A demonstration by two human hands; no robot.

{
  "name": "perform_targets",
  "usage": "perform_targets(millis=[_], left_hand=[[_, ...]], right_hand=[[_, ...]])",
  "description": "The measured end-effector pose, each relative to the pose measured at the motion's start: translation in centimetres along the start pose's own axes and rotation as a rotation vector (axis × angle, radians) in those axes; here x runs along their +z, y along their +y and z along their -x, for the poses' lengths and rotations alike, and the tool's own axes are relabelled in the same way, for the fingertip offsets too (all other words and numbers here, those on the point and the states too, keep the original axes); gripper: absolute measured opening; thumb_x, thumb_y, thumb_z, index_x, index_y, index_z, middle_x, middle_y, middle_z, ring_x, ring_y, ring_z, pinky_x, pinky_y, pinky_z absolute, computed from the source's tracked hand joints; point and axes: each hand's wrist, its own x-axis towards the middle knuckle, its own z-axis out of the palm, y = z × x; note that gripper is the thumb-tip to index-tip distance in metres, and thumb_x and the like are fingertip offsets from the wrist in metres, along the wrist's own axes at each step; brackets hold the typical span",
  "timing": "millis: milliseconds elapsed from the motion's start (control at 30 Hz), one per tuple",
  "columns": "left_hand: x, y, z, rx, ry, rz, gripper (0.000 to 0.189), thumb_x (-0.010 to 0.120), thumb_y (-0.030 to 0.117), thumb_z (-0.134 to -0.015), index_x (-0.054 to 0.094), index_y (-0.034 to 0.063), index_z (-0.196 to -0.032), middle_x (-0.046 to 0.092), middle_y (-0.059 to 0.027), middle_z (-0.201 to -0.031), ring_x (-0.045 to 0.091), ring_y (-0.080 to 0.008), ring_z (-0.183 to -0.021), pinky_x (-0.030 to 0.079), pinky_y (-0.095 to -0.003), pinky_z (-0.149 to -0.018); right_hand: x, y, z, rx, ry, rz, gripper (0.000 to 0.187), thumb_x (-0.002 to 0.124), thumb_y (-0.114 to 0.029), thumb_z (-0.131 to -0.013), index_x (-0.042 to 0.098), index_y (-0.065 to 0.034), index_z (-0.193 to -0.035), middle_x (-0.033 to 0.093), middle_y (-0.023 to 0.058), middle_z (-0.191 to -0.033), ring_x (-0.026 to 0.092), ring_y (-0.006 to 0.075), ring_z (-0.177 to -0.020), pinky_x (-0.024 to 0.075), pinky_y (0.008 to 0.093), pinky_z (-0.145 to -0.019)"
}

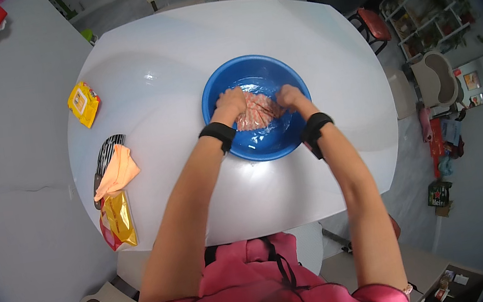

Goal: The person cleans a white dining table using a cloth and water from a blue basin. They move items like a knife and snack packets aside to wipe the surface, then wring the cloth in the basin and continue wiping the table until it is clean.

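Note:
A round blue plastic basin [264,151] holding water stands on the white table in front of me. In it lies a wet, pink-and-white patterned cloth [256,111], bunched and partly under water. My left hand [231,101] grips the cloth's left upper part with curled fingers. At the cloth's right end, my right hand [290,97] is closed around a twisted portion of it, the fingertips hidden from view. Black bands circle both wrists.
On the left of the white table [164,129] lie a yellow wipes pack [85,103], an orange cloth [118,170] over a black-and-white striped item [110,146], and a gold-and-red packet [118,221]. Chairs [435,79] surround the table; a wall [21,135] runs along the left.

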Motion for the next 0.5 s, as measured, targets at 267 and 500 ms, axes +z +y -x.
perform_targets(millis=[267, 500], left_hand=[[3.7, 1.2, 0.1, -0.236, -0.099, 0.887, 0.028, 0.052, 0.019, -0.090, 0.065, -0.0056, -0.084, 0.065, -0.0250, -0.077, 0.067, -0.0268, -0.062, 0.052, -0.0368, -0.048], [2.9, 4.3, 3.5, 0.180, 0.234, 0.878, 0.039, 0.050, 0.032, -0.090, 0.059, -0.0049, -0.080, 0.065, -0.0190, -0.072, 0.065, -0.0336, -0.069, 0.051, -0.0405, -0.063]], right_hand=[[6.3, -3.2, -2.6, 0.013, -0.138, -0.688, 0.064, 0.018, -0.051, -0.096, 0.060, -0.0022, -0.093, 0.062, 0.0209, -0.078, 0.064, 0.0327, -0.071, 0.0523, 0.0481, -0.065], [5.8, 0.8, -4.2, 0.080, -0.390, -1.746, 0.057, 0.021, -0.047, -0.097, 0.052, -0.0054, -0.072, 0.048, 0.0105, -0.051, 0.046, 0.0224, -0.038, 0.0446, 0.0371, -0.037]])
